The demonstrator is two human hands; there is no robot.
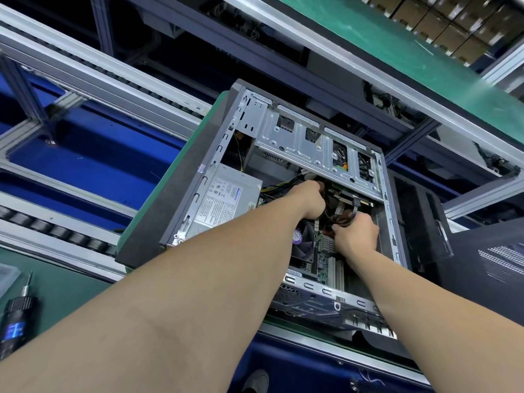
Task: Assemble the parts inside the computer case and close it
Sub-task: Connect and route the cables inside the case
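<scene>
— Aluminium conveyor rails (99, 69) cross the upper left of the frame above blue panels, and a green bench (71, 282) fills the lower left. Where is the computer case?
— Centre of the frame. The computer case (181, 199) lies on its side with the open side up. The power supply (224, 202) sits against its left wall and a silver drive bracket (306, 143) spans the top. The fan (302, 245) and motherboard (323, 259) are lower down.
— And the hands?
— Both are inside the case. The left hand (307, 199) is just below the bracket, its fingers curled round black cables (354, 207). The right hand (357, 236) is lower and to the right, over the motherboard. Its fingers bend down into the same tangle, and I cannot tell whether it has hold of anything.
— Anything else around?
— A dark side panel (487, 268) lies at the right of the frame, off the case. An electric screwdriver (17, 316) lies on the bench at lower left, well apart from the case.
</scene>
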